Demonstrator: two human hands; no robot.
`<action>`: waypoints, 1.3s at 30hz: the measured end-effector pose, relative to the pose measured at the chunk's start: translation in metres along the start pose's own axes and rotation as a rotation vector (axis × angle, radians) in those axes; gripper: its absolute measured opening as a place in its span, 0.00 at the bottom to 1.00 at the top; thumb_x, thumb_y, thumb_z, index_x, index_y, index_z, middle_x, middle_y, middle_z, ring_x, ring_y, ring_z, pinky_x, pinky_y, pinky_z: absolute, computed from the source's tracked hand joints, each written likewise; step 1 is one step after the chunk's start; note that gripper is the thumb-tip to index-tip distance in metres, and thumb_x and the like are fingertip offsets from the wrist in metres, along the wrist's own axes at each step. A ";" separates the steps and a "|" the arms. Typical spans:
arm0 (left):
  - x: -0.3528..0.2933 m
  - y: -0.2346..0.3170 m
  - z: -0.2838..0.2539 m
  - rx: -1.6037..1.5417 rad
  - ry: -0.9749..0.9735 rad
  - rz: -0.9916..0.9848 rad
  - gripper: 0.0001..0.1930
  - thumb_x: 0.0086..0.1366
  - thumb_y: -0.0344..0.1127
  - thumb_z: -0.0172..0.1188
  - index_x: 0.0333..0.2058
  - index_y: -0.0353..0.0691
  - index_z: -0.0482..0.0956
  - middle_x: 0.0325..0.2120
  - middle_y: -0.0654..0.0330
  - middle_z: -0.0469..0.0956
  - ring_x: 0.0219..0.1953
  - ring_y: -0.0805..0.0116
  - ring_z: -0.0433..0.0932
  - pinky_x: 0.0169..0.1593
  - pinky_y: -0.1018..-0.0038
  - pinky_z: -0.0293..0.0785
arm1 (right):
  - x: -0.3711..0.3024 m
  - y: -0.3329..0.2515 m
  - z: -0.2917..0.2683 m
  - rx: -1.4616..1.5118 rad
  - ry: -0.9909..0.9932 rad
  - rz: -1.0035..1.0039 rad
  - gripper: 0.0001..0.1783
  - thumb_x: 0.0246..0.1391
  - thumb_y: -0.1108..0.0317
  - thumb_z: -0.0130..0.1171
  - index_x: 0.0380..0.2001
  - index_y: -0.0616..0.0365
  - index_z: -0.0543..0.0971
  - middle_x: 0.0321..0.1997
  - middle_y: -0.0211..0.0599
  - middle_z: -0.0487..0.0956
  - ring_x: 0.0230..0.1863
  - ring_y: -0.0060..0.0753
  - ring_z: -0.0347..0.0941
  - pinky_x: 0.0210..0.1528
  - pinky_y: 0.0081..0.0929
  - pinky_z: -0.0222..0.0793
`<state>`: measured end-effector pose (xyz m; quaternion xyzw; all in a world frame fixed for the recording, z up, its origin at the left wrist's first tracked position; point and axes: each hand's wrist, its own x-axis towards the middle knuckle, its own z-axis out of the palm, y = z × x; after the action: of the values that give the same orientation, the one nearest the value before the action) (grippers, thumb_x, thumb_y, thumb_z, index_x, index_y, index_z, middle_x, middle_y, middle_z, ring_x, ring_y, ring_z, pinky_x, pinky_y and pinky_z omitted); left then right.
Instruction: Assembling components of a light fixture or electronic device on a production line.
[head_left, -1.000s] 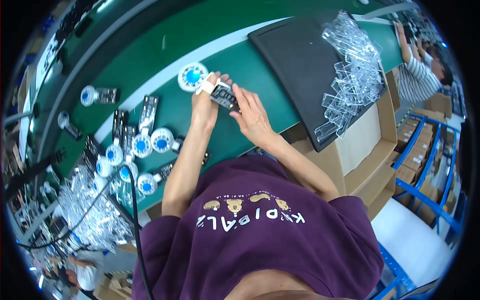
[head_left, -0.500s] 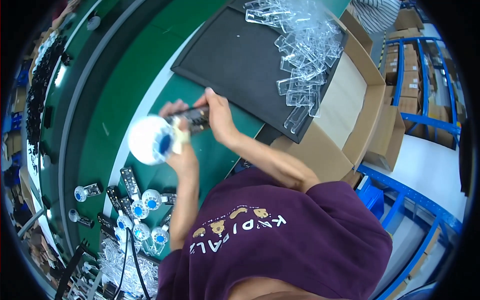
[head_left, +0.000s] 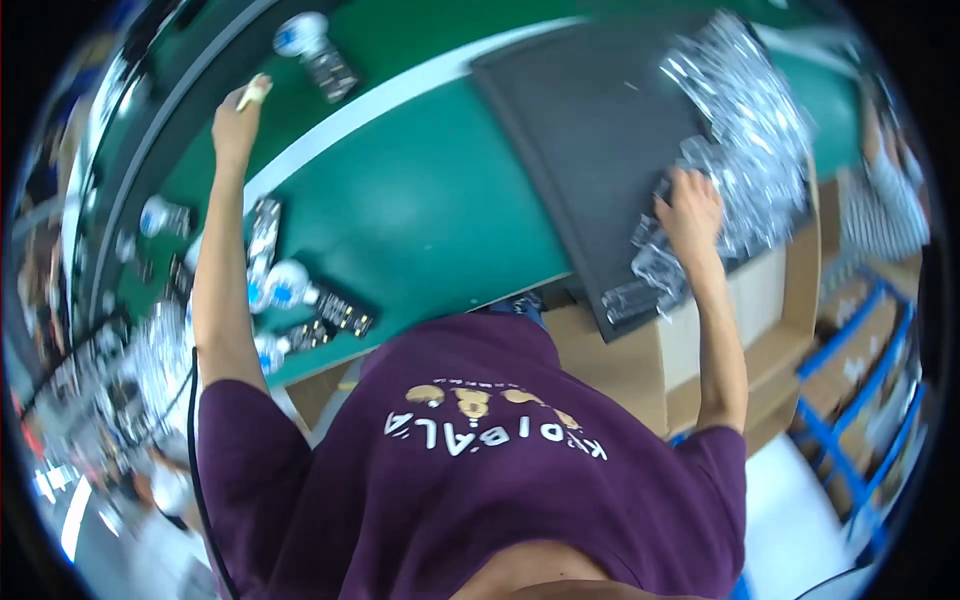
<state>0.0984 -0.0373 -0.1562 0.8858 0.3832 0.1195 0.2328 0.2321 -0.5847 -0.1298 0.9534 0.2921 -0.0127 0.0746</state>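
Note:
My left hand [head_left: 237, 118] is over the far-left green surface, pale covers on its fingertips. Its fingers look loosely apart with nothing seen between them, though blurred. Just to its right lies a device with a white round head, a blue disc and a black circuit board [head_left: 330, 75], apart from the hand. My right hand [head_left: 692, 212] reaches onto the black mat [head_left: 560, 120], its fingers curled down on a clear plastic frame [head_left: 662, 190] at the edge of the pile. The fingertips are partly hidden.
A heap of clear plastic frames [head_left: 750, 130] covers the mat's right side. An open cardboard box [head_left: 800, 270] stands beside it. More white-headed devices [head_left: 288, 283] lie at left, near a black cable [head_left: 192, 430]. Another person's striped sleeve [head_left: 885, 205] shows at far right.
The device that both hands held is now on the green surface, let go. My left hand has moved up and left; my right hand has gone right to the plastic frames. The view has turned.

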 end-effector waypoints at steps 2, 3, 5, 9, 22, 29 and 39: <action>-0.034 -0.035 -0.049 0.176 0.010 -0.094 0.32 0.54 0.64 0.51 0.42 0.39 0.75 0.33 0.47 0.78 0.38 0.52 0.77 0.40 0.64 0.70 | 0.014 -0.016 -0.009 0.088 0.086 -0.053 0.27 0.36 0.63 0.65 0.43 0.56 0.70 0.39 0.40 0.71 0.43 0.43 0.67 0.43 0.37 0.63; -0.047 -0.049 -0.066 0.297 -0.046 -0.112 0.31 0.54 0.64 0.51 0.42 0.40 0.75 0.33 0.47 0.78 0.38 0.51 0.76 0.40 0.63 0.70 | 0.028 -0.032 -0.012 0.108 0.091 -0.108 0.27 0.36 0.63 0.65 0.43 0.56 0.70 0.39 0.40 0.71 0.43 0.43 0.67 0.43 0.37 0.63; -0.077 -0.071 -0.094 0.421 -0.092 -0.169 0.31 0.54 0.65 0.51 0.41 0.42 0.75 0.33 0.47 0.78 0.38 0.50 0.76 0.40 0.63 0.70 | 0.049 -0.070 -0.021 0.209 0.159 -0.174 0.27 0.37 0.61 0.65 0.43 0.56 0.71 0.40 0.40 0.72 0.44 0.44 0.67 0.44 0.39 0.64; -0.134 -0.084 -0.112 0.519 -0.248 -0.254 0.32 0.53 0.66 0.50 0.41 0.41 0.75 0.32 0.48 0.78 0.39 0.49 0.76 0.39 0.61 0.70 | 0.077 -0.114 -0.012 0.203 0.144 -0.056 0.28 0.39 0.56 0.64 0.44 0.55 0.71 0.42 0.42 0.72 0.45 0.45 0.67 0.45 0.41 0.65; -0.221 -0.117 -0.099 0.208 -0.388 -0.015 0.33 0.48 0.52 0.65 0.50 0.41 0.67 0.38 0.46 0.72 0.38 0.44 0.74 0.39 0.60 0.71 | 0.134 -0.077 0.028 0.179 0.091 0.447 0.32 0.49 0.50 0.52 0.53 0.60 0.65 0.51 0.50 0.71 0.53 0.49 0.66 0.50 0.41 0.65; -0.241 -0.110 -0.080 0.155 -0.219 -0.085 0.37 0.41 0.36 0.71 0.52 0.43 0.64 0.47 0.49 0.66 0.45 0.47 0.71 0.45 0.61 0.69 | 0.080 -0.078 -0.024 -0.269 0.068 -0.593 0.29 0.47 0.73 0.49 0.56 0.53 0.61 0.61 0.34 0.61 0.61 0.41 0.57 0.59 0.37 0.57; -0.199 -0.077 -0.159 0.206 0.000 0.353 0.34 0.44 0.29 0.67 0.52 0.40 0.64 0.46 0.51 0.68 0.46 0.52 0.70 0.51 0.67 0.66 | 0.094 -0.030 -0.035 0.023 0.018 -0.737 0.30 0.43 0.75 0.54 0.53 0.57 0.64 0.58 0.42 0.63 0.59 0.41 0.59 0.59 0.34 0.57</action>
<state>-0.1464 -0.0865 -0.0649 0.9584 0.2323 0.1185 0.1164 0.2925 -0.5032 -0.1055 0.7850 0.6165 -0.0336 0.0516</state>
